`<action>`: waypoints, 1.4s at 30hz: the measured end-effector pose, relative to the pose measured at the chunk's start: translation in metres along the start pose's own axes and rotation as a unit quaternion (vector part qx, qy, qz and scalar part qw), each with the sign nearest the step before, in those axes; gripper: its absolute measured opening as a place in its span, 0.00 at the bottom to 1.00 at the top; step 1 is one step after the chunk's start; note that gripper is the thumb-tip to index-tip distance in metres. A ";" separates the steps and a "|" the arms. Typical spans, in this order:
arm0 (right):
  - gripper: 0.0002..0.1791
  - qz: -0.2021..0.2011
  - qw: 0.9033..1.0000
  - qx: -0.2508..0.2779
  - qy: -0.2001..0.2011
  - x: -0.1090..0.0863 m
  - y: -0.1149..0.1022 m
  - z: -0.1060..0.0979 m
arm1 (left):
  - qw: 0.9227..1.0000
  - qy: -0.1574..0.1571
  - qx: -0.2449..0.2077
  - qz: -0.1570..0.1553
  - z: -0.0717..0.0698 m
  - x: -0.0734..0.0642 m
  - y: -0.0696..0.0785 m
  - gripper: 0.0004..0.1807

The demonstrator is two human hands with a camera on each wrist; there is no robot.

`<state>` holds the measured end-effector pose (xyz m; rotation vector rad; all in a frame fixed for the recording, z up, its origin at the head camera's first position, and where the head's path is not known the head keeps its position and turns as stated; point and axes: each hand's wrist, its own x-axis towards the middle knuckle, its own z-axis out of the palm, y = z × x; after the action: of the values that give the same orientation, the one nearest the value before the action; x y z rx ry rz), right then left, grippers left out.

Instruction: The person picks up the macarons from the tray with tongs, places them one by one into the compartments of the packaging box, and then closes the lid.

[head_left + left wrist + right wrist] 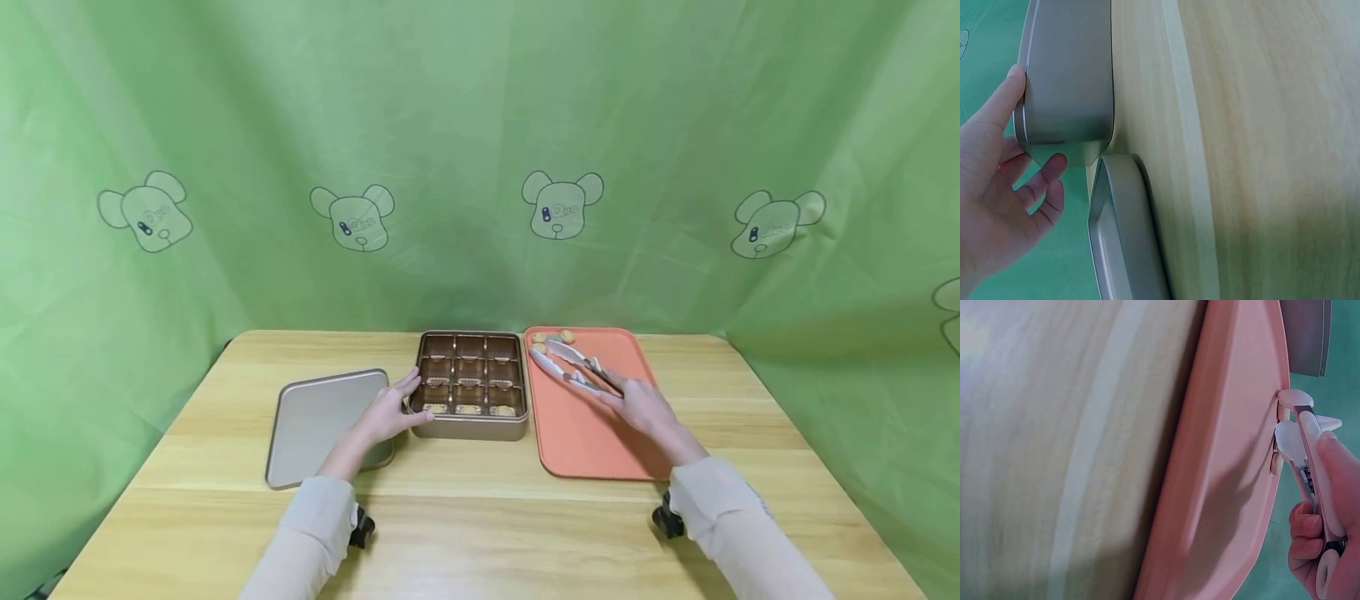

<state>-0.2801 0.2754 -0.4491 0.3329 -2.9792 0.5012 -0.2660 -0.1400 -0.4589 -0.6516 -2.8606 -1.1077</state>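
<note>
My left hand (386, 411) holds the near left corner of a bronze metal box (471, 428), thumb on its front rim and fingers along its left side. Inside, a brown divided insert (469, 372) has small round cookies (504, 411) in the front row; the compartments behind show none. My right hand (645, 408) grips metal tongs (573, 364) over the coral tray (592, 433). Their tips are apart, near a few cookies (567, 337) at the tray's far left corner. In the right wrist view, the tongs' heads (1291, 437) partly hide those cookies.
A matching metal lid (322, 421) lies left of the box, partly under the left forearm. The tray stands close to the box's right side on the wooden table (480, 517). A green curtain (465, 275) hangs behind the table's far edge.
</note>
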 end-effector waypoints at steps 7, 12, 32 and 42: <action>0.33 -0.003 1.000 0.007 0.006 -0.003 0.002 0.002 | 1.000 -0.004 0.000 0.001 0.000 -0.001 0.000 0.43; 0.32 -0.006 1.000 0.010 0.005 -0.005 0.003 0.001 | 1.000 0.000 -0.004 -0.001 0.001 0.000 -0.001 0.42; 0.33 -0.013 0.998 0.052 0.017 -0.026 0.024 -0.002 | 1.000 -0.001 0.006 -0.003 -0.001 0.000 0.000 0.43; 0.32 -0.034 0.995 0.089 0.028 -0.027 0.025 0.000 | 1.000 -0.003 0.009 0.004 -0.002 0.000 0.000 0.43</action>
<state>-0.2600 0.3038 -0.4603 0.4256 -2.8640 0.7579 -0.2664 -0.1410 -0.4570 -0.6662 -2.8679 -1.0792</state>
